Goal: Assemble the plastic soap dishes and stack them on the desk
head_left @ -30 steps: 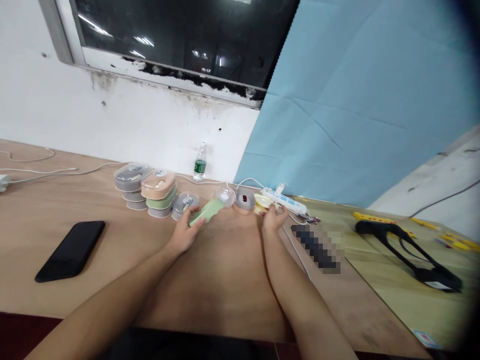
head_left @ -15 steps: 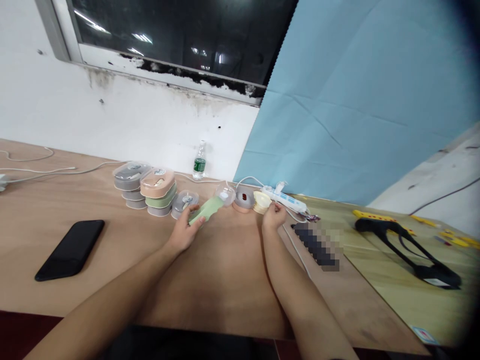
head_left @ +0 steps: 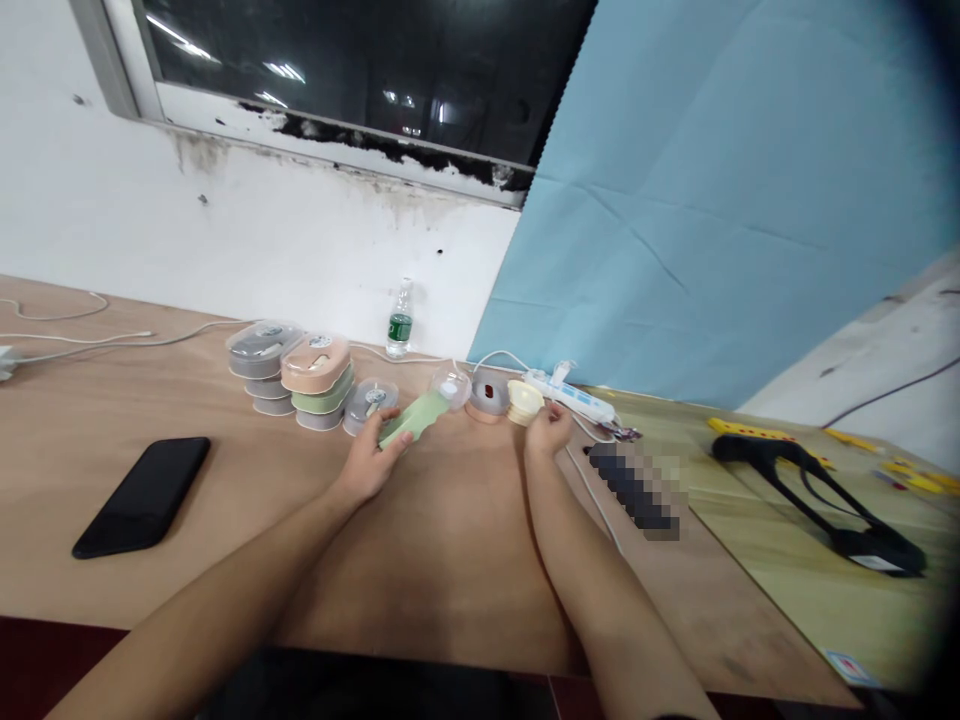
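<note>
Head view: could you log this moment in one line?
left hand: grips light-green object | right hand: close beside pale-yellow container, contact unclear | black phone: flat on table

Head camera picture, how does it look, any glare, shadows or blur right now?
Head view: bright glare streaks the dark window; head view: a shadow runs along the right forearm on the brown table; head view: the right edge fades into blurry darkness, and pixelation masks a dark object.

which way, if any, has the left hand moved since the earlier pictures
No, the left hand shows no clear shift in any direction against the green-labelled bottle.
</note>
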`<action>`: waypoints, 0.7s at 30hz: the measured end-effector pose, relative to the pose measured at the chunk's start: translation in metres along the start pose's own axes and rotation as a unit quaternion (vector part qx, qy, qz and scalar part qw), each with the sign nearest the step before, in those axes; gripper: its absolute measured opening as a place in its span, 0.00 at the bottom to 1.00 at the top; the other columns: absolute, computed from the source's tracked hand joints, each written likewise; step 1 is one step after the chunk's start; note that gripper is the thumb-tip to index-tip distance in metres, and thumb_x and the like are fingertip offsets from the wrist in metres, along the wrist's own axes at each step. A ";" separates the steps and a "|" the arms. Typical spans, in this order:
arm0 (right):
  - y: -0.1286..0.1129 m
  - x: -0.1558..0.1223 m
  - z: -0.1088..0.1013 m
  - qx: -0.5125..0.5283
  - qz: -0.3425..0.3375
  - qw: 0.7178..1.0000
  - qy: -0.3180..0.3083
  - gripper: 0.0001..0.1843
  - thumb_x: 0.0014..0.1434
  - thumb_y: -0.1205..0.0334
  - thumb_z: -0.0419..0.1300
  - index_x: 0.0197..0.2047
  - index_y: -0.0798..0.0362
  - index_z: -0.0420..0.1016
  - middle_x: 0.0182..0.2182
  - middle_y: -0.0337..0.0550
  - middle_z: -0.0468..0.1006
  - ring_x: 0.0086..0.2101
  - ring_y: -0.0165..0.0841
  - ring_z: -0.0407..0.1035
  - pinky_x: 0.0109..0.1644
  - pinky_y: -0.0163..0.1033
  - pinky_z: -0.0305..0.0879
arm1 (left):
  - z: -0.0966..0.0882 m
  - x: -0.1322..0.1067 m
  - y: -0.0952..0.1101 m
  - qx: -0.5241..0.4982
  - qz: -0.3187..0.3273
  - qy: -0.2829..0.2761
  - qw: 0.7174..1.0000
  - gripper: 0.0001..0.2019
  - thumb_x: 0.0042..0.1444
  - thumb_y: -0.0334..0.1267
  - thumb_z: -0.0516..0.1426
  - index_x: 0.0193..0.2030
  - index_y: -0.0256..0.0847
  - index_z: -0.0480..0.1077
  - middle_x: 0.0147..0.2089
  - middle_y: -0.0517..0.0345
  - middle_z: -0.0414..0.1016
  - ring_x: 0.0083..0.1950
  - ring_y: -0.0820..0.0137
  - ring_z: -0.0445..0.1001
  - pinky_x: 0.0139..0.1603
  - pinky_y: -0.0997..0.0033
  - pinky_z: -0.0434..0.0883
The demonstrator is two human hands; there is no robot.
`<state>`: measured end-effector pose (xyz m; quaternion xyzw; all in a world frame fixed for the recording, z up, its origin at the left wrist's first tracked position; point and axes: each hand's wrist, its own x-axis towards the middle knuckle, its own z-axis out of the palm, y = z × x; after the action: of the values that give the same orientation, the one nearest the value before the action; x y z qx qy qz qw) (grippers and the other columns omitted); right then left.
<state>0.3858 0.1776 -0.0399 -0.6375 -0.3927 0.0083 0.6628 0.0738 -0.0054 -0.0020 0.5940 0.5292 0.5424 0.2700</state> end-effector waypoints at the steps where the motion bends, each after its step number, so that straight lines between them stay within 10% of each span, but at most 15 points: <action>1: -0.004 -0.001 -0.002 0.001 -0.014 1.000 0.005 0.14 0.50 0.62 0.52 0.39 0.56 0.70 0.39 0.51 0.74 0.43 0.42 0.67 0.52 0.49 0.62 | 0.000 0.000 0.000 0.006 0.010 0.002 1.000 0.24 0.56 0.51 0.55 0.55 0.40 0.65 0.57 0.47 0.69 0.56 0.57 0.68 0.57 0.54 0.64; 8: -0.054 -0.041 -0.009 0.035 -0.308 0.947 -0.079 0.13 0.58 0.59 0.53 0.44 0.55 0.69 0.42 0.53 0.72 0.47 0.43 0.65 0.54 0.54 0.61 | -0.001 0.002 -0.007 0.006 0.090 0.055 0.994 0.22 0.64 0.51 0.46 0.58 0.40 0.62 0.60 0.46 0.64 0.63 0.59 0.60 0.64 0.55 0.56; 13: -0.095 -0.112 -0.011 0.127 -0.523 0.782 -0.315 0.16 0.58 0.53 0.56 0.45 0.52 0.72 0.40 0.50 0.75 0.42 0.40 0.70 0.45 0.45 0.70 | 0.000 0.003 -0.014 -0.022 0.086 0.078 0.993 0.26 0.65 0.55 0.39 0.56 0.39 0.65 0.57 0.47 0.69 0.60 0.58 0.64 0.62 0.55 0.59; 16: -0.113 -0.145 -0.016 0.157 -0.570 0.713 -0.376 0.18 0.58 0.49 0.57 0.45 0.52 0.74 0.40 0.49 0.76 0.40 0.37 0.72 0.41 0.41 0.71 | 0.000 0.003 -0.016 -0.031 0.072 0.082 0.994 0.28 0.64 0.57 0.37 0.52 0.40 0.68 0.53 0.48 0.72 0.58 0.58 0.67 0.61 0.54 0.61; 21: -0.121 -0.151 -0.021 0.133 -0.579 0.688 -0.416 0.11 0.62 0.62 0.53 0.46 0.47 0.74 0.40 0.44 0.78 0.38 0.33 0.73 0.39 0.38 0.71 | 0.001 0.001 -0.012 -0.041 0.098 0.044 0.993 0.31 0.64 0.57 0.35 0.60 0.40 0.62 0.59 0.49 0.68 0.65 0.61 0.60 0.66 0.56 0.55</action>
<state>0.2335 0.0600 -0.0114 -0.1197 -0.9142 -0.0610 0.3825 0.0707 -0.0003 -0.0125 0.6068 0.4576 0.6130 0.2161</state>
